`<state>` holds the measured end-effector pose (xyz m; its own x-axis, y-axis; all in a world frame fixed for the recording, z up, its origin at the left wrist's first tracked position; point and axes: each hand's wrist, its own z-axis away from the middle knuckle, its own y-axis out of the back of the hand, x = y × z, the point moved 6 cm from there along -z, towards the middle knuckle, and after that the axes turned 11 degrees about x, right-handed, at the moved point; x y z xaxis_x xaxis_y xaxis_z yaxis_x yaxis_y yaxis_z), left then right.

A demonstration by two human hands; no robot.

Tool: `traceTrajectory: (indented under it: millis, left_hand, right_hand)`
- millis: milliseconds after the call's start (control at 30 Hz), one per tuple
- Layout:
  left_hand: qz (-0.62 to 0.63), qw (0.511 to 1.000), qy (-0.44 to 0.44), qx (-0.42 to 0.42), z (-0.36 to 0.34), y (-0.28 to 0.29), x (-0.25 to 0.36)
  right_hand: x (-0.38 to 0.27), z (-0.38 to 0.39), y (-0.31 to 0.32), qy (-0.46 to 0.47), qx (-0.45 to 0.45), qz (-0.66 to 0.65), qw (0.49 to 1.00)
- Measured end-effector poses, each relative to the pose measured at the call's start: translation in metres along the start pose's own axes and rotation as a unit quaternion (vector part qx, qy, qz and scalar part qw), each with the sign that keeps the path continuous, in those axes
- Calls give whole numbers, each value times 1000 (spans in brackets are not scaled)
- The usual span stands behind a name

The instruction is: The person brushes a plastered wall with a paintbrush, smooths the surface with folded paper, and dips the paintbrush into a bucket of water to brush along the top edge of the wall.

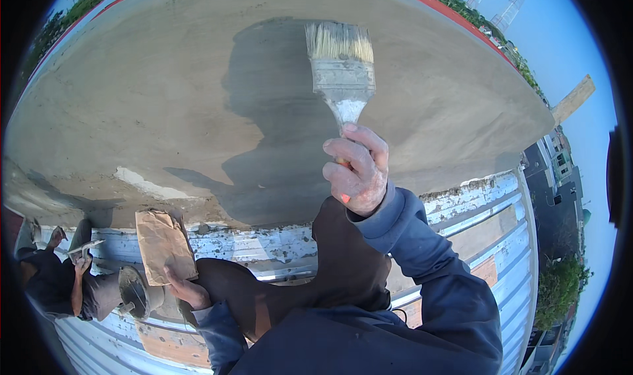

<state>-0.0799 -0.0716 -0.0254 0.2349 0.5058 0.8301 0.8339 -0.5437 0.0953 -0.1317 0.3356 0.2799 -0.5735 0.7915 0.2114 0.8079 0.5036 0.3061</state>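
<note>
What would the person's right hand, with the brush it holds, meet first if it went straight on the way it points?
Probably the grey plastered wall. The right hand points the brush at it, bristles already at or near the surface; the exact gap is hard to judge.

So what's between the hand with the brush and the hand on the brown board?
In the head view, between the right hand and left hand lie wet grey plaster and the person's dark knees.

A broad grey cement slab (165, 98) is seen, smoothed and partly damp; a darker wet patch (277, 144) is spread across its middle. Below the slab's near edge, a corrugated metal sheet (277, 246) is laid, speckled with mortar. On that sheet, just under the slab's edge, a brown paper bag (161, 246) is rested.
</note>
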Motion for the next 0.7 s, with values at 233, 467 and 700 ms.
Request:
traceTrajectory:
  millis: [233, 467, 700]
  left_hand:
    - [-43, 999, -11, -11, 10, -7, 23]
    - [164, 942, 267, 120, -6, -3, 40]
    - [197, 936, 283, 66, -7, -14, 63]
  right_hand:
    - [-20, 109, -76, -38, -153, -6, 988]
    - [-104, 234, -120, -182, -348, -227, 891]
    - [-93, 230, -188, -455, -194, -335, 802]
